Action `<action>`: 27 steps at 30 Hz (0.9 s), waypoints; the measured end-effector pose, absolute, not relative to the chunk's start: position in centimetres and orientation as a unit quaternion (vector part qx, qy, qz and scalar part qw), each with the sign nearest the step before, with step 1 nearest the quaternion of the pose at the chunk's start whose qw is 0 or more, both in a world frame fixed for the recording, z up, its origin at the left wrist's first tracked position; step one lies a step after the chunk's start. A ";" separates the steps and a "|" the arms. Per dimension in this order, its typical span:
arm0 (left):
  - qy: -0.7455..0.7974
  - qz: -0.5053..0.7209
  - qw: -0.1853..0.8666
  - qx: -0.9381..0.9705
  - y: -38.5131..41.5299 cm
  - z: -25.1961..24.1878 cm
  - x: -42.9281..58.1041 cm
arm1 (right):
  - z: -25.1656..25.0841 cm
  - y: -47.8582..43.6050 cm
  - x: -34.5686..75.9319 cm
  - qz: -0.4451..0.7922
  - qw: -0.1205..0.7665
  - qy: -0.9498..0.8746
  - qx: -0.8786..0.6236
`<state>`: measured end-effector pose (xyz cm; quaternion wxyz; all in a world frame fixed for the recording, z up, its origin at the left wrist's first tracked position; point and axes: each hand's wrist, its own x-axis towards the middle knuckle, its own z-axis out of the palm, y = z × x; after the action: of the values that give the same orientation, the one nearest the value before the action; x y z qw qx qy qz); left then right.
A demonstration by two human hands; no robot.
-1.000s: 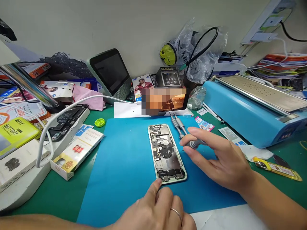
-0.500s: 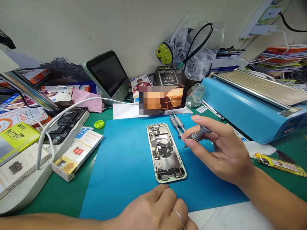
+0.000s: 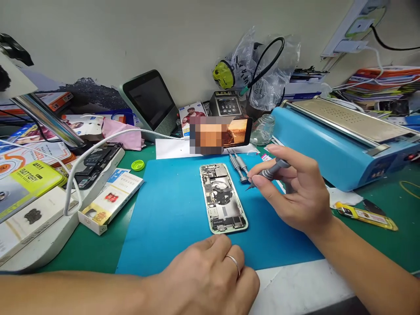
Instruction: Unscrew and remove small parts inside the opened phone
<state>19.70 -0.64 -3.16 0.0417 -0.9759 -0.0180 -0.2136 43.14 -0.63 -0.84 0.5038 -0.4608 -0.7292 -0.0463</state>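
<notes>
An opened smartphone, its inner boards and parts exposed, lies on a blue mat. To its right, my right hand pinches a small grey screwdriver above the mat, its tip pointing down and left, apart from the phone. My left hand, a ring on one finger, rests curled just below the phone's bottom edge; its fingertips are hidden, and I cannot see whether they hold anything. Two more grey screwdrivers lie side by side beyond the phone's upper right corner.
A blue machine with a metal top plate stands at the right, a yellow cutter before it. A propped phone, glass jar and dark-screened device stand behind. Boxes and a white cable crowd the left.
The camera view has shifted slightly, so the whole scene sits a little differently. My right hand still holds the screwdriver beside the phone, and my left hand stays curled near its bottom edge.
</notes>
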 end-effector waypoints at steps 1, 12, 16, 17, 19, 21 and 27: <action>-0.017 -0.202 0.037 -0.978 -0.6 -3.1 19.7 | -1.0 -0.6 43.2 -0.053 0.507 -0.726 -0.462; -0.046 -0.069 -0.008 -0.997 -0.7 -1.0 19.5 | -1.5 -0.3 43.2 -0.085 0.506 -0.707 -0.487; -0.055 -0.075 -0.044 -0.995 -0.5 -1.1 19.5 | -1.5 -0.2 43.3 -0.087 0.504 -0.698 -0.501; -0.060 -0.088 -0.058 -0.993 -0.4 -1.3 19.5 | -1.6 -0.2 43.3 -0.088 0.503 -0.697 -0.503; -0.065 -0.110 -0.081 -0.988 -0.2 -1.8 19.4 | -1.7 -0.2 43.4 -0.090 0.501 -0.699 -0.503; -0.061 -0.119 -0.093 -0.987 0.1 -2.2 19.3 | -1.8 -0.2 43.5 -0.090 0.497 -0.700 -0.504; -0.051 -0.135 -0.078 -0.986 0.1 -2.3 19.3 | -1.8 -0.1 43.5 -0.073 0.505 -0.699 -0.501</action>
<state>19.32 0.15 -2.34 -0.0778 -0.9864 -0.0514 -0.1351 43.51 -0.07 -1.82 0.5052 -0.5009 -0.6990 -0.0726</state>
